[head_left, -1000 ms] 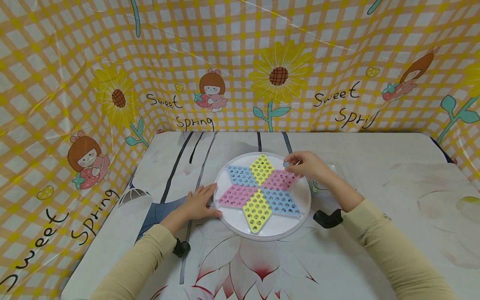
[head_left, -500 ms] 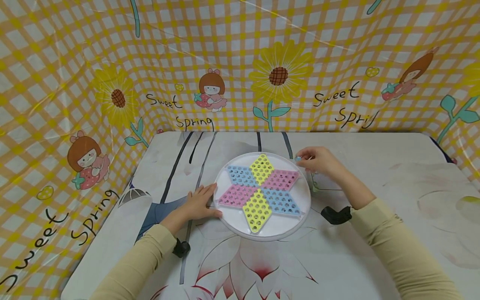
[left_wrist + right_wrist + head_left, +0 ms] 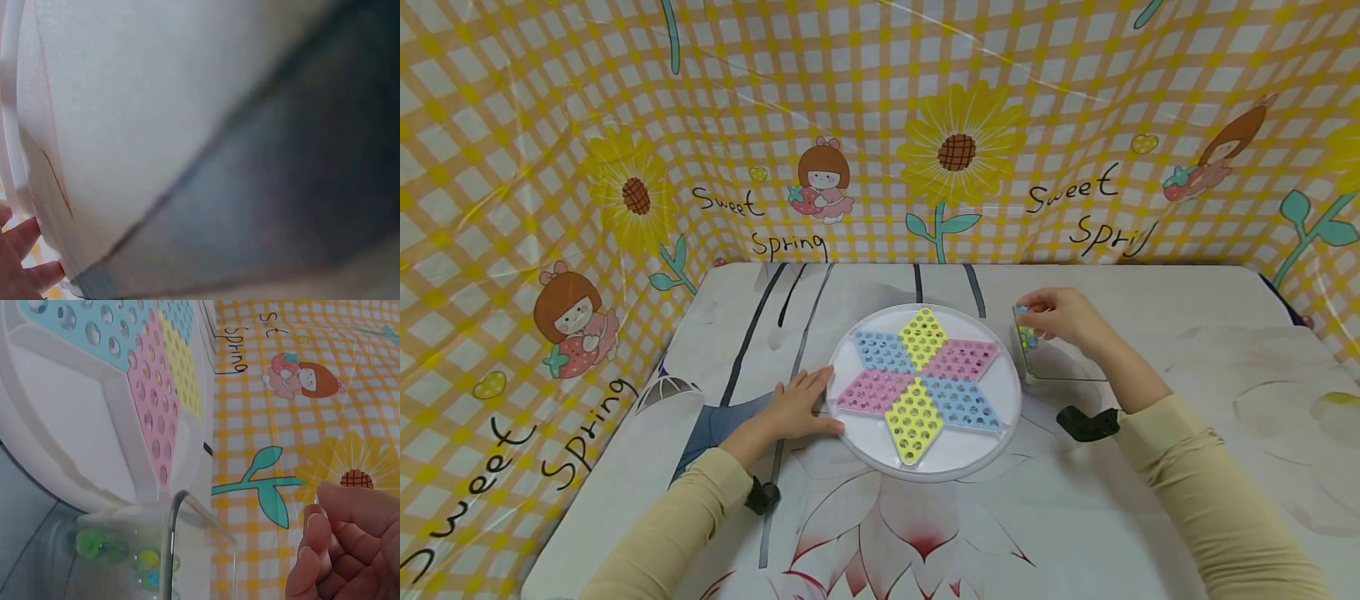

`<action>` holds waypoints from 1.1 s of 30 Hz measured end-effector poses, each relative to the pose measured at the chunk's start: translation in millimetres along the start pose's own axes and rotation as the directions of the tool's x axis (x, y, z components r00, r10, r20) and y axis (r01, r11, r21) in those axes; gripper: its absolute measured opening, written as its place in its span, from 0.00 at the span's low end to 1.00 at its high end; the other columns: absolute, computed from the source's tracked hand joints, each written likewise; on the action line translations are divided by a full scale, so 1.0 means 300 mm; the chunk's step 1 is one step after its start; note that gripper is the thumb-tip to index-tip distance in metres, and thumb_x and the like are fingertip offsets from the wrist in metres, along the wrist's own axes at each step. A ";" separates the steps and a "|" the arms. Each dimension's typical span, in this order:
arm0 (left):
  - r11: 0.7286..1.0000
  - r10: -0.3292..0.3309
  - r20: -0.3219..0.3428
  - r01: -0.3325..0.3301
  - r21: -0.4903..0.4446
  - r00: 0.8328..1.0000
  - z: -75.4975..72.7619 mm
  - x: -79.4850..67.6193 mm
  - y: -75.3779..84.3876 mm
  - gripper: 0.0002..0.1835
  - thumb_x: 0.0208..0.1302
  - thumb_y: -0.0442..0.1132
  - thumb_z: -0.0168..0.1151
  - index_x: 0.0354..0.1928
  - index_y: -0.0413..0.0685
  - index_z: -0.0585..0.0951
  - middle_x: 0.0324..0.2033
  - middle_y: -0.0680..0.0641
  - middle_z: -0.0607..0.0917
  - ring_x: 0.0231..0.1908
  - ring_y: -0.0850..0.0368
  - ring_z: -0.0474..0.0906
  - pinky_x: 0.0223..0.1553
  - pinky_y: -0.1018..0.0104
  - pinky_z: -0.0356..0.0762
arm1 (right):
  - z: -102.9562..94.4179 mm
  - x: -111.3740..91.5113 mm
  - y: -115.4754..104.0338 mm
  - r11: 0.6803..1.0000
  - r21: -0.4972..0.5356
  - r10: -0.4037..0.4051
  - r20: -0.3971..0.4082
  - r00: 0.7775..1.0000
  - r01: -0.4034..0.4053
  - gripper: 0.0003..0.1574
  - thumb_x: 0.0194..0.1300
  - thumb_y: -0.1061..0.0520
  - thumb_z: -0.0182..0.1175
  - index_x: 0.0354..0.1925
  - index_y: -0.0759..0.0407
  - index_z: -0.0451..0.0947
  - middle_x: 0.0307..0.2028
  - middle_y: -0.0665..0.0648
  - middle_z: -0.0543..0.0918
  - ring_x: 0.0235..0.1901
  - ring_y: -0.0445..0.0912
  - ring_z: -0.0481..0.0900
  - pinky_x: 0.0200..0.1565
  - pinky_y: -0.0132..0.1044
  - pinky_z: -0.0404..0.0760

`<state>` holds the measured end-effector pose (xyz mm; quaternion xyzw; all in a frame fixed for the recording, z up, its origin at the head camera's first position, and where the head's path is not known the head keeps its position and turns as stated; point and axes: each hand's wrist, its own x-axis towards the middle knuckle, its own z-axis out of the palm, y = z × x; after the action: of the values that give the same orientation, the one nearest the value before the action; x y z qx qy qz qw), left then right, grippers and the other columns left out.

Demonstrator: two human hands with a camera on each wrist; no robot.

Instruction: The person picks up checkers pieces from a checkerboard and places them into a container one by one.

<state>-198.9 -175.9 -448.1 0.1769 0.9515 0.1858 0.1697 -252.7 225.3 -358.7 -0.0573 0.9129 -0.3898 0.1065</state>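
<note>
A round white Chinese checkers board (image 3: 865, 446) lies on the table, its star-shaped holed panels coloured yellow, pink and blue. My left hand (image 3: 797, 408) rests at the board's left rim with fingers extended. In the left wrist view only a few fingers (image 3: 25, 240) show near the white rim. My right hand (image 3: 1060, 321) is over a clear plastic box (image 3: 1063, 379), pinching a small light-blue marble (image 3: 1020, 309) between thumb and fingertips. Seen from the right wrist, the fingers hide the marble. Inside the box lie several green, yellow and blue marbles (image 3: 150, 557).
The box stands right beside the board's right edge. Under everything is a white table (image 3: 1187, 308) with a printed flower pattern. A yellow checked cloth (image 3: 880, 100) hangs behind and along the sides.
Carrying the marble, my right hand has moved right, from above the board's pink upper-right point to over the clear box. My left hand has stayed in place.
</note>
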 end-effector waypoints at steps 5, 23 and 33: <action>1.000 -0.003 0.007 0.003 0.002 1.000 0.001 0.000 0.000 0.53 0.50 0.62 0.63 0.71 0.47 0.49 0.69 0.41 0.53 0.68 0.35 0.41 0.59 0.29 0.37 | -0.018 -0.002 0.019 1.000 -0.010 0.009 -0.013 1.000 -0.009 0.25 0.65 0.54 0.54 0.54 0.71 0.68 0.37 0.61 0.76 0.32 0.47 0.75 0.33 0.32 0.77; 1.000 0.003 0.005 -0.003 0.003 1.000 0.002 0.000 -0.007 0.54 0.49 0.62 0.63 0.71 0.46 0.48 0.69 0.41 0.53 0.68 0.34 0.41 0.59 0.29 0.38 | -0.041 -0.009 0.106 0.996 -0.059 0.069 -0.025 0.997 -0.070 0.25 0.64 0.56 0.55 0.51 0.75 0.67 0.32 0.60 0.77 0.26 0.44 0.75 0.30 0.34 0.77; 0.997 0.041 -0.029 -0.043 -0.061 0.999 -0.001 -0.011 -0.006 0.58 0.44 0.72 0.59 0.71 0.48 0.49 0.68 0.40 0.55 0.67 0.33 0.42 0.57 0.27 0.35 | -0.043 -0.018 0.128 0.991 -0.110 0.069 -0.026 0.997 -0.072 0.20 0.63 0.58 0.54 0.48 0.74 0.70 0.33 0.65 0.77 0.27 0.47 0.75 0.28 0.35 0.76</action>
<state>-196.5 -178.8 -447.7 0.1891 0.9437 0.2208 0.1581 -251.4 261.8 -377.1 -0.0265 0.9357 -0.3352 0.1067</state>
